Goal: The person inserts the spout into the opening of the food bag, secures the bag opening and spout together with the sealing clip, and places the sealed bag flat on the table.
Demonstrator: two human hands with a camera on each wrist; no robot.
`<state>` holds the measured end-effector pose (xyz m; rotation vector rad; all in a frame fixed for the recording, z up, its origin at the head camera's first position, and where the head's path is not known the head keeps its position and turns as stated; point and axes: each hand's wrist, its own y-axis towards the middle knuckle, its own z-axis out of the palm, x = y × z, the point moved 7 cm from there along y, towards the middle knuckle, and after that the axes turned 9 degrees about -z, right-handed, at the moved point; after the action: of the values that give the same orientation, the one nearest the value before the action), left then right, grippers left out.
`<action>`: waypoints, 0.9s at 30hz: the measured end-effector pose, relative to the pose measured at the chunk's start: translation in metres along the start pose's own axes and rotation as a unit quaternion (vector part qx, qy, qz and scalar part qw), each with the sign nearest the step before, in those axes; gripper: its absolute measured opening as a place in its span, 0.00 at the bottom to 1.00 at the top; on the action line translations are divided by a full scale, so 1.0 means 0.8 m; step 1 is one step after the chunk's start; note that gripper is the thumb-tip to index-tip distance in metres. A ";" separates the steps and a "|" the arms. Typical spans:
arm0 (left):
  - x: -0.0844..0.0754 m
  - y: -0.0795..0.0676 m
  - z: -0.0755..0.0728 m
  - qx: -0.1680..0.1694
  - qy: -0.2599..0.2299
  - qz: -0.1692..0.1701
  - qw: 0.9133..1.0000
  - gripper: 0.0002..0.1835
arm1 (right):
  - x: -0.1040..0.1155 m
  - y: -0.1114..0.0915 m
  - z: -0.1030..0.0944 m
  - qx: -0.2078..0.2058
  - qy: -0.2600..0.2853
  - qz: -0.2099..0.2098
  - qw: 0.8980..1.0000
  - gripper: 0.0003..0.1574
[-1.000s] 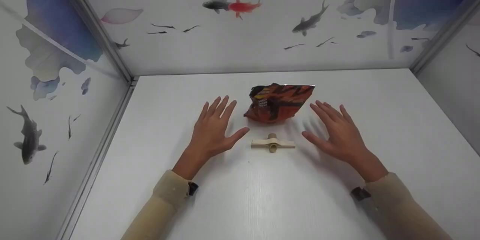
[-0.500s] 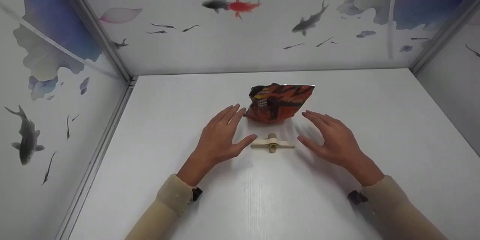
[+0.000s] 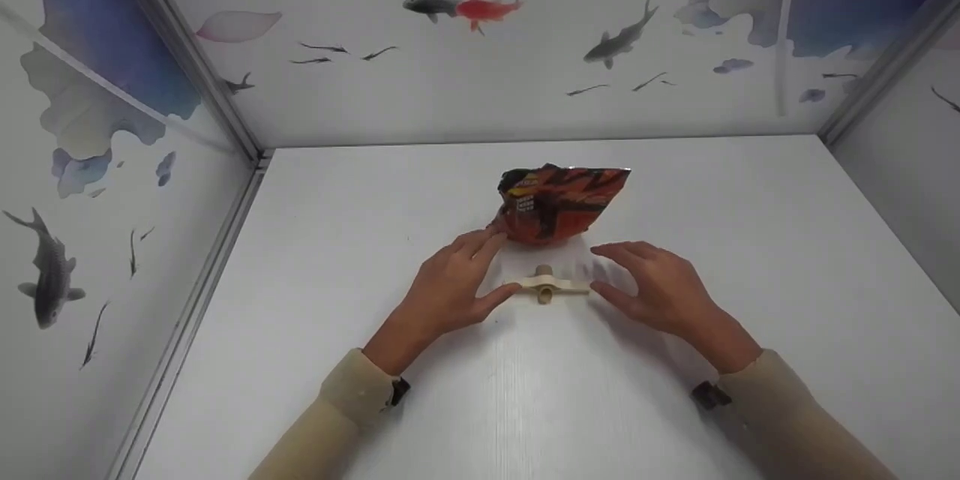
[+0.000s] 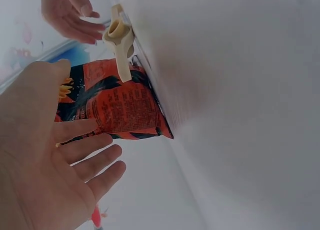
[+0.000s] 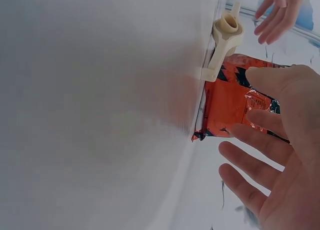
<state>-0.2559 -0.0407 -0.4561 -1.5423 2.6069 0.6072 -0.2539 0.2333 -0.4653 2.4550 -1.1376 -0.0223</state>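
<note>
A cream plastic bag clip with a hollow round spout (image 3: 545, 283) lies on the white table in the head view, its two flat arms pointing left and right. Just behind it stands an orange-and-black snack bag (image 3: 559, 204), its top slanting to the right. My left hand (image 3: 448, 286) is spread at the clip's left, the thumb tip overlapping that arm's end and the fingers reaching the bag's lower left corner. On the other side my right hand (image 3: 664, 286) hovers with fingers parted, thumb tip right at the clip's right end. Neither palm holds anything in the wrist views.
White panels painted with fish and lotus leaves enclose the table (image 3: 525, 405) at the back and both sides. A metal frame rail (image 3: 187, 315) runs along the left edge. Dark wrist cameras (image 3: 400, 391) stick out beneath both sleeve cuffs.
Both hands have moved inward and nearer to me, closing on the clip's two ends, with the fingers bending a little more. The bag and the clip have stayed in place.
</note>
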 end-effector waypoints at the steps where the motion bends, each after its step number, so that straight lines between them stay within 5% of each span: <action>1: -0.002 0.000 0.002 0.004 0.001 0.004 1.000 0.41 | 0.001 0.001 0.001 0.007 0.001 0.001 1.000 0.30; 18: -0.019 0.007 0.027 0.088 0.000 0.014 0.996 0.22 | 0.015 0.008 0.025 0.077 0.002 -0.020 0.997 0.20; 27: -0.020 0.007 0.030 0.082 -0.008 0.027 0.996 0.12 | 0.014 0.009 0.032 0.103 0.004 -0.014 0.995 0.14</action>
<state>-0.2563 -0.0161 -0.4721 -1.4181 2.6184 0.3964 -0.2567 0.2110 -0.4840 2.6479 -1.1536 0.1024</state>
